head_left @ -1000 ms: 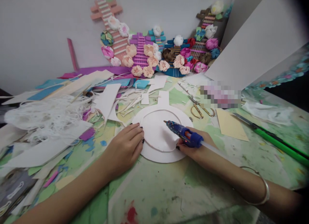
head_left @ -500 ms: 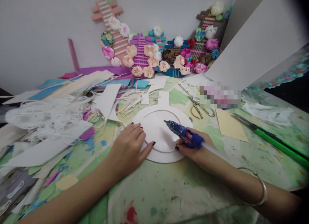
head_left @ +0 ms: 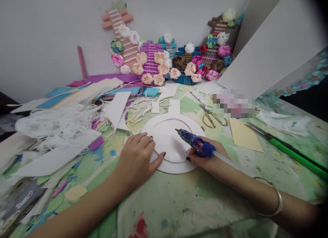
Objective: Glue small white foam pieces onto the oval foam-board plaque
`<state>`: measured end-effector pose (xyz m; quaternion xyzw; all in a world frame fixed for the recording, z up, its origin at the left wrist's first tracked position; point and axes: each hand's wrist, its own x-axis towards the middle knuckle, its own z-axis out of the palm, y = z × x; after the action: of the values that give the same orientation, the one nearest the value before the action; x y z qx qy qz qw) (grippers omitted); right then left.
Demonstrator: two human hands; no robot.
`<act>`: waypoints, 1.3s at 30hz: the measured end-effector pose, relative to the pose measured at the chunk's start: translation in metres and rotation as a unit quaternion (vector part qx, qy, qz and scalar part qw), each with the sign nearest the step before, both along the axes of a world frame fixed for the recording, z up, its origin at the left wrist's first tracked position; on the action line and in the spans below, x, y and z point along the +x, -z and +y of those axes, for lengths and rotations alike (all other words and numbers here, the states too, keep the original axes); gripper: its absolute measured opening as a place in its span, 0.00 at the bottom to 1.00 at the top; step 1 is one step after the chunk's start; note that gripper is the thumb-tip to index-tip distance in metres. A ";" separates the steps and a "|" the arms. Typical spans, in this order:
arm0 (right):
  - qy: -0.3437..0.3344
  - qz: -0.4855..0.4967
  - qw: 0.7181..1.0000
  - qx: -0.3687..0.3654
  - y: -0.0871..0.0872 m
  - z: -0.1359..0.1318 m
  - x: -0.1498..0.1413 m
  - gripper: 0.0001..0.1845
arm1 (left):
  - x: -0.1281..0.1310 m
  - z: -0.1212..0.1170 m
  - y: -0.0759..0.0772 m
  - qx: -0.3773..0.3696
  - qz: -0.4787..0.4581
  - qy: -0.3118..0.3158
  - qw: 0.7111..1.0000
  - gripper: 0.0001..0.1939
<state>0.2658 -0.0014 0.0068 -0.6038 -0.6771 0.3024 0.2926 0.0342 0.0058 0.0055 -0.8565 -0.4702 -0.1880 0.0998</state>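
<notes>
One of your hands, the left hand [head_left: 137, 157], has swung its thumb out, fingers spread and gripping nothing, seemingly steadying the white round card disc [head_left: 170, 140] central on the paint-stained green worktop [head_left: 205, 200], while your right hand [head_left: 212, 163] stays wrapped around the blue plastic glue gun [head_left: 196, 142].

Scissors [head_left: 209, 112] beside an unclear pinkish object [head_left: 233, 104]

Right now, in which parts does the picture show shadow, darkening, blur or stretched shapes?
Head view: a faint shadow lies on the white disc, just below the glue gun's nozzle; head view: the upper right corner is dark; head view: the grey item at lower left looks soft and stretched; head view: the pink item is pixelated.
</notes>
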 end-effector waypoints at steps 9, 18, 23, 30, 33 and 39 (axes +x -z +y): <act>0.009 0.074 0.995 -0.072 0.002 0.006 0.009 0.06 | 0.000 0.000 0.001 0.002 -0.004 -0.005 1.000 0.15; -0.048 0.061 0.996 -0.046 -0.002 -0.009 0.017 0.12 | -0.004 0.000 0.004 0.018 -0.002 -0.010 1.000 0.17; -0.078 0.032 0.996 -0.010 -0.001 -0.016 0.019 0.10 | -0.003 0.000 0.004 0.027 0.009 -0.010 1.000 0.16; -0.088 -0.040 0.994 0.047 -0.001 -0.019 0.016 0.03 | -0.002 0.001 0.003 0.025 0.006 0.001 1.000 0.16; -0.086 -0.048 0.994 0.056 0.000 -0.019 0.016 0.03 | -0.002 0.001 0.002 0.018 0.006 0.001 1.000 0.16; -0.087 -0.049 0.993 0.061 -0.001 -0.019 0.016 0.02 | -0.002 -0.001 0.002 0.025 0.016 -0.003 1.000 0.15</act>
<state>0.2815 -0.0201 0.0075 -0.5374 -0.7579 0.2547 0.2682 0.0320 0.0049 0.0031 -0.8551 -0.4666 -0.1856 0.1289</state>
